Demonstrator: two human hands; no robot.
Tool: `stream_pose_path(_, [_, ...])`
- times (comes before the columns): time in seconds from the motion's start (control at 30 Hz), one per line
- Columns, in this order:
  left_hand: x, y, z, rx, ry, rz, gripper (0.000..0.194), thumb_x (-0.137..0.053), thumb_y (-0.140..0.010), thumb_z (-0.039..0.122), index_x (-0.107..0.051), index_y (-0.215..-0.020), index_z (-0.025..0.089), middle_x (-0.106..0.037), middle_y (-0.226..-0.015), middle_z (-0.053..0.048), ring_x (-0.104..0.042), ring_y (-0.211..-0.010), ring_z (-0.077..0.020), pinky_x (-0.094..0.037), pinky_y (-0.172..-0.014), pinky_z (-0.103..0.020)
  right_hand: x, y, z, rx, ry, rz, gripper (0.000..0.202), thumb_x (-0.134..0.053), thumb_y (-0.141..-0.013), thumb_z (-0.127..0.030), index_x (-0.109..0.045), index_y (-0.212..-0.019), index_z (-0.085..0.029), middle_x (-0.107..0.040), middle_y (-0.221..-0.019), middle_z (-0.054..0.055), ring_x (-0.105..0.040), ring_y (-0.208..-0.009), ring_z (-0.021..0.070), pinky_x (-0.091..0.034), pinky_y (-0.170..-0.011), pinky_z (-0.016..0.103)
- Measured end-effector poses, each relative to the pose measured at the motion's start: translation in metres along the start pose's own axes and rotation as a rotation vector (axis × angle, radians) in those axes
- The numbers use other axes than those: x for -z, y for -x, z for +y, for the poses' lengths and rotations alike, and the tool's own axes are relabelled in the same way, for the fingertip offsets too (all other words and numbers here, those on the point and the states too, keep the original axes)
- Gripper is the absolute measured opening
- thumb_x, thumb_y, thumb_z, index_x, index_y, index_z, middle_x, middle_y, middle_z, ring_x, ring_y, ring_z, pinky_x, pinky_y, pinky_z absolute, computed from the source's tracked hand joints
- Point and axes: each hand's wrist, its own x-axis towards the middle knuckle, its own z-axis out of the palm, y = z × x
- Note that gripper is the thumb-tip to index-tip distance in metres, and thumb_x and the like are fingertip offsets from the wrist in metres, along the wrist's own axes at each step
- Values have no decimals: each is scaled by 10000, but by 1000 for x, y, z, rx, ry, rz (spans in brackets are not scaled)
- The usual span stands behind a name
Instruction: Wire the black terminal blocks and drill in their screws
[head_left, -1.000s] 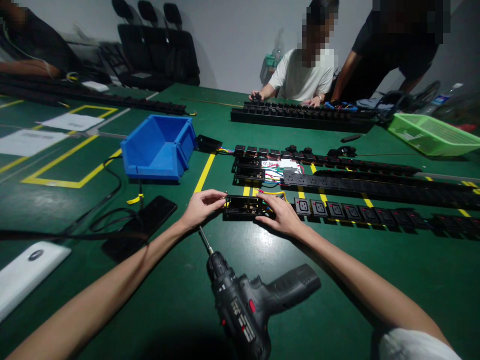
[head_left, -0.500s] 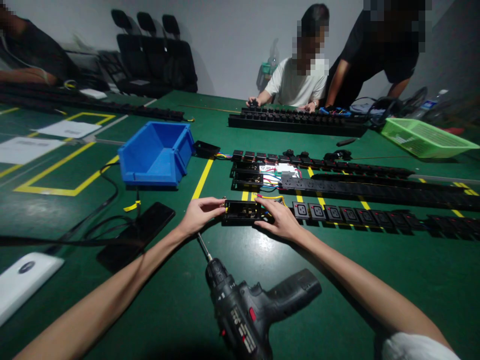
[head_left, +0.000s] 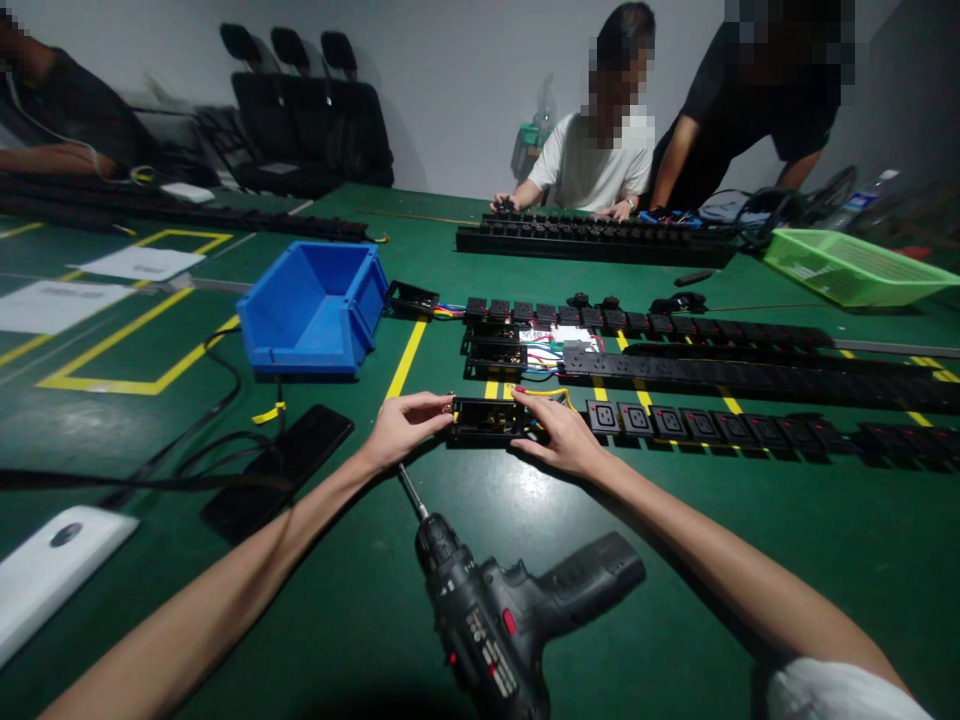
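Observation:
An open-topped black rectangular housing (head_left: 486, 424) with brass-coloured parts inside lies on the green table. My left hand (head_left: 405, 430) pinches its left end between thumb and fingertips; any small part there is too small to make out. The fingers and thumb of my right hand (head_left: 561, 434) grip the right end, beside yellow wires (head_left: 553, 394). To the right runs a row of black power sockets (head_left: 636, 419). Below my hands a black cordless drill (head_left: 480, 610) lies on its side, its bit pointing towards my left hand.
Beyond the housing lie more black socket strips (head_left: 645, 372) with coloured wires. A blue bin (head_left: 300, 335) stands left, near a black phone (head_left: 322, 440), cables and a white device (head_left: 64, 570). A green basket (head_left: 840, 270) sits at right. Across the table are two people (head_left: 600, 150).
My hands keep their hold on the housing almost unchanged. The whole view has shifted slightly.

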Motion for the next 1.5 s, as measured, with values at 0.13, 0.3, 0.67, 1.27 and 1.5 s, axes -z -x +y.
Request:
stream_pose_path(0.13, [-1, 0, 1, 5, 2, 2, 484, -834, -638, 463, -756, -974, 123, -735, -1040, -132, -697, -950, -253, -541, -943, -407, 0, 0, -1, 0, 5, 0, 727, -589, -900, -459, -277, -1508, -212, -537, -1392, 145, -546, -1253, 282, -485, -1004, 472])
stream_pose_path(0.3, [0, 1, -2, -5, -9, -7, 482, -820, -662, 455, -748, -1005, 124, -723, -1071, -134, -691, -959, -247, -541, -940, -400, 1, 1, -2, -31, 5, 7, 737, -599, -891, -469, -286, -1501, -197, -554, -1367, 156, -578, -1208, 287, -506, -973, 468])
stream_pose_path(0.67, [1, 1, -6, 8, 0, -61, 557, -818, -666, 409, -705, -1138, 134, -687, -981, -90, -673, -815, -175, -570, -878, -369, 1, 0, -1, -35, -15, 5, 743, -607, -883, -464, -289, -1500, -198, -554, -1365, 159, -572, -1220, 289, -502, -980, 477])
stream_pose_path(1.27, [2, 1, -8, 1, 20, -70, 541, -817, -679, 370, -694, -1149, 134, -692, -990, -93, -665, -800, -167, -568, -857, -363, 1, 2, -2, -25, -12, 21, 714, -599, -892, -451, -303, -1486, -187, -543, -1378, 159, -561, -1235, 284, -496, -1002, 465])
stream_pose_path(1.5, [2, 0, -12, -3, 9, -84, 565, -809, -692, 391, -680, -1175, 128, -696, -1029, -103, -675, -863, -191, -558, -895, -385, 0, 2, -3, -3, -13, 35, 697, -602, -893, -425, -314, -1477, -176, -521, -1402, 156, -531, -1268, 275, -472, -1040, 459])
